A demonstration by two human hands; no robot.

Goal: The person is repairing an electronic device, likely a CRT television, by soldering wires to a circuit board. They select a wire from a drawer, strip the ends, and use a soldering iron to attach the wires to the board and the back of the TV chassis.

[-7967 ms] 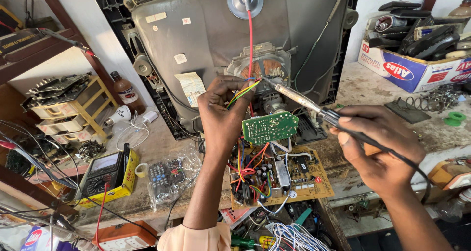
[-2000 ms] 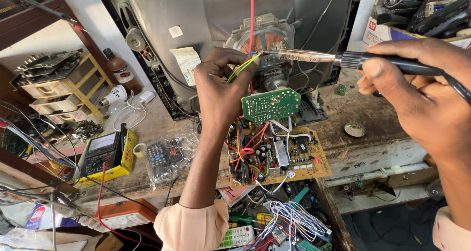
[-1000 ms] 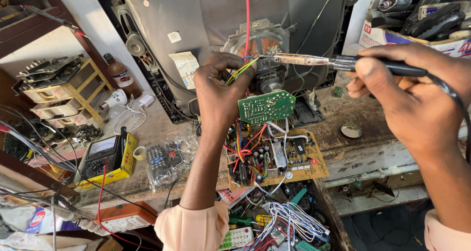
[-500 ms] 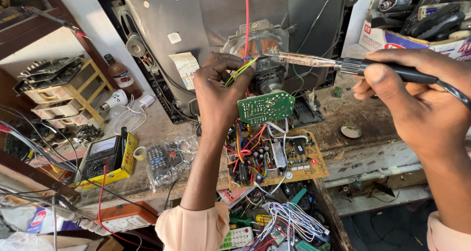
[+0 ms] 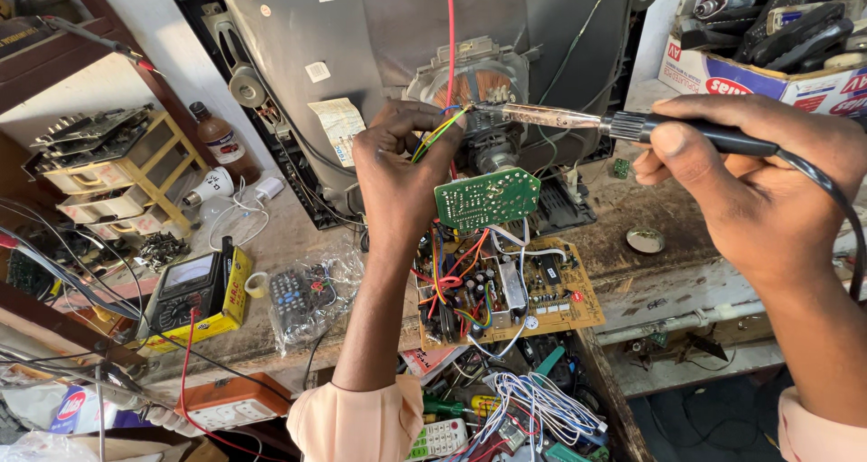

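small board (image 5: 488,197): green
main board (image 5: 511,292): tan, red and yellow wires
iron handle (image 5: 695,135): black
meter case (image 5: 199,299): yellow
tube shell (image 5: 379,28): grey

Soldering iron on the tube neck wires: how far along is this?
Done: set's back is off, tube exposed, small green board pulled free of the neck. In hand: left hand pinches coloured wires; right hand holds the soldering iron, tip at them. Left: main board lies loose on the bench.

Shiny metal soldering iron (image 5: 578,119), matt grey tube (image 5: 397,28), rough wooden bench (image 5: 632,218)
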